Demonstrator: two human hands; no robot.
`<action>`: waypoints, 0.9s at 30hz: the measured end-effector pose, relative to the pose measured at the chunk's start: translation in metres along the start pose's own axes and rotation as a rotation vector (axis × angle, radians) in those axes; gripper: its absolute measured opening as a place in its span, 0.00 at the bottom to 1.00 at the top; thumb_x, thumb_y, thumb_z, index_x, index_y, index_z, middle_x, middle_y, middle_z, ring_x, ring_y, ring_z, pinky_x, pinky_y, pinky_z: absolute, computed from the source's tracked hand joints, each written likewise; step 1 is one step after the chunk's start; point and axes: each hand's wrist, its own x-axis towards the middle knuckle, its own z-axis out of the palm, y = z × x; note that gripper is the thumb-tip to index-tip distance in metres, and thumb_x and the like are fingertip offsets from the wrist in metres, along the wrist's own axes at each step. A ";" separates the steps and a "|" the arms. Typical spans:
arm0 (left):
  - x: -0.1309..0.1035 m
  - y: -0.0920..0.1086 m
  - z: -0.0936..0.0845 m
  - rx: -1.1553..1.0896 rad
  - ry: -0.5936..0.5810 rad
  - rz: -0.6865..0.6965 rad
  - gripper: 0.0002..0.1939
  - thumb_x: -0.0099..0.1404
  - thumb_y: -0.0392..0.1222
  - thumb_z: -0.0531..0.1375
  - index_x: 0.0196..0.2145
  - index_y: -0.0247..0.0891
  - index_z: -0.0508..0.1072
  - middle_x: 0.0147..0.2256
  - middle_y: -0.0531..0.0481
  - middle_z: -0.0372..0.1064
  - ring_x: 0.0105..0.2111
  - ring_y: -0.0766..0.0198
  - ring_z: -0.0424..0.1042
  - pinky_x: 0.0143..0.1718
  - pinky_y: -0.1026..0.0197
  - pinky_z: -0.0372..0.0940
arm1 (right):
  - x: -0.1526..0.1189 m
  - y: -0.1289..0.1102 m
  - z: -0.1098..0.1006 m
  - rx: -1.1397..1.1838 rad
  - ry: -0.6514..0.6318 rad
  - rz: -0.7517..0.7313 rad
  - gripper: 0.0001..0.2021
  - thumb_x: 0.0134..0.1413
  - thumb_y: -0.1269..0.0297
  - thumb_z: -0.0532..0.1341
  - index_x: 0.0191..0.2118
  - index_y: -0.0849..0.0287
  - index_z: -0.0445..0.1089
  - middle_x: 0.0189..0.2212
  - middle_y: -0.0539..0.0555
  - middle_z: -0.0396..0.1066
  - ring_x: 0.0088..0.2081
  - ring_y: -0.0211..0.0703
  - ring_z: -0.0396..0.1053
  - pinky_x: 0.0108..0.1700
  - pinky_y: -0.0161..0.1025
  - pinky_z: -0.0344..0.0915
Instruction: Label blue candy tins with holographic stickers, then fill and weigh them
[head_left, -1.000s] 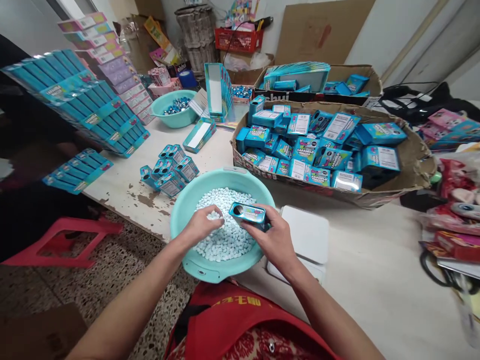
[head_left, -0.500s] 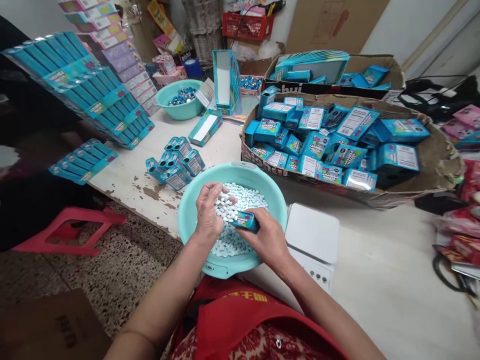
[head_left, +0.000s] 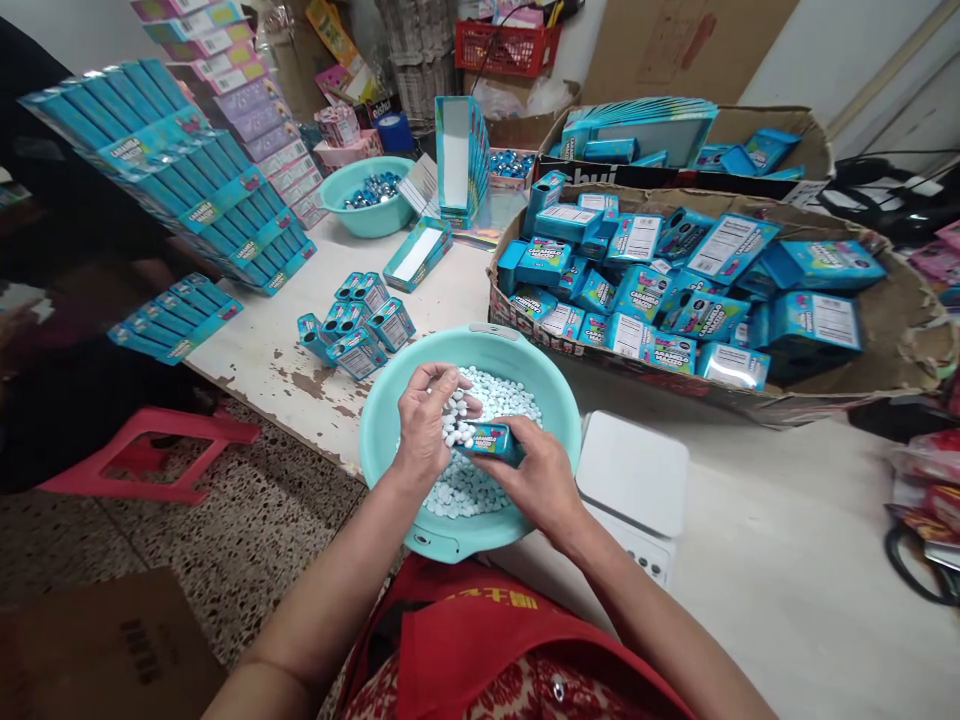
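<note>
A turquoise plastic basin [head_left: 561, 400] holds a heap of small white candies [head_left: 506, 393]. Over it, my left hand [head_left: 427, 415] is cupped round a handful of the candies, some showing at its fingers. My right hand [head_left: 544, 470] grips a small blue candy box [head_left: 486, 440] lying nearly level, its end against the candies in my left palm. The far end of the box is partly hidden by candies. Left of the basin, several blue boxes [head_left: 358, 352] stand grouped on the table, dark openings in their tops.
A white scale [head_left: 634, 470] stands right of the basin. Behind it, a cardboard carton [head_left: 892, 330] is heaped with blue boxes. Stacked display trays [head_left: 202, 215] rise at the left, near a person in dark clothes. A second basin [head_left: 367, 222] holds shiny wrapped pieces.
Fewer candies show in my left hand now, and its fingers have closed in a little. The box stays in my right hand. The whole view has shifted slightly.
</note>
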 end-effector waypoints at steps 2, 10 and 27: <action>-0.001 -0.001 0.000 0.003 -0.030 0.002 0.14 0.56 0.48 0.63 0.33 0.38 0.64 0.26 0.58 0.68 0.20 0.71 0.70 0.21 0.68 0.65 | 0.000 0.001 0.000 0.019 0.003 0.013 0.13 0.47 0.64 0.66 0.41 0.54 0.69 0.39 0.53 0.74 0.43 0.49 0.71 0.43 0.43 0.64; -0.003 0.003 0.003 0.040 -0.066 0.029 0.12 0.58 0.47 0.61 0.35 0.38 0.64 0.26 0.57 0.68 0.21 0.70 0.71 0.23 0.67 0.65 | 0.001 -0.003 -0.003 0.060 0.026 0.004 0.13 0.46 0.64 0.66 0.41 0.55 0.70 0.38 0.53 0.74 0.42 0.49 0.71 0.43 0.43 0.64; 0.008 0.011 -0.026 0.403 -0.103 0.063 0.15 0.60 0.54 0.56 0.37 0.39 0.67 0.30 0.51 0.69 0.28 0.64 0.71 0.31 0.60 0.67 | -0.002 0.000 -0.019 0.175 0.088 -0.013 0.13 0.48 0.63 0.66 0.42 0.53 0.70 0.40 0.53 0.73 0.43 0.48 0.71 0.44 0.44 0.66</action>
